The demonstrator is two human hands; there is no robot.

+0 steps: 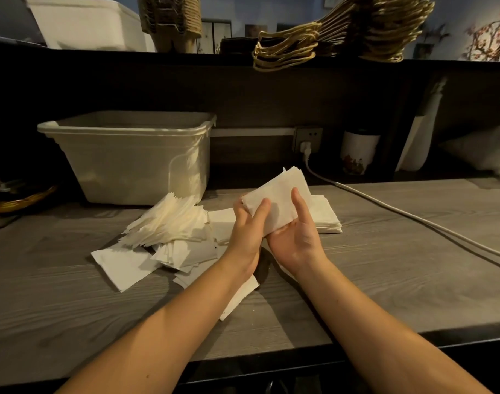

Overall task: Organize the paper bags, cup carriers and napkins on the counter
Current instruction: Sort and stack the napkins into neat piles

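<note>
1. Both hands grasp a small napkin bundle (280, 191) above the bench (385, 265): the left hand (247, 228) curls its fingers (260, 209) round the left edge, and the right hand (297, 240) cups it from below.
2. A messy napkin heap (169, 223) lies to their left, before a plastic tub (129, 155).
3. A squared napkin stack (328, 216) sits just behind the right hand.
4. Paper bags (356, 32) lie on the shelf above.

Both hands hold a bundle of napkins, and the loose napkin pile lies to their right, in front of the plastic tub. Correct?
No: the head view shows the loose napkin pile to their left, in front of the plastic tub. The left hand and right hand do hold the bundle of napkins.
</note>
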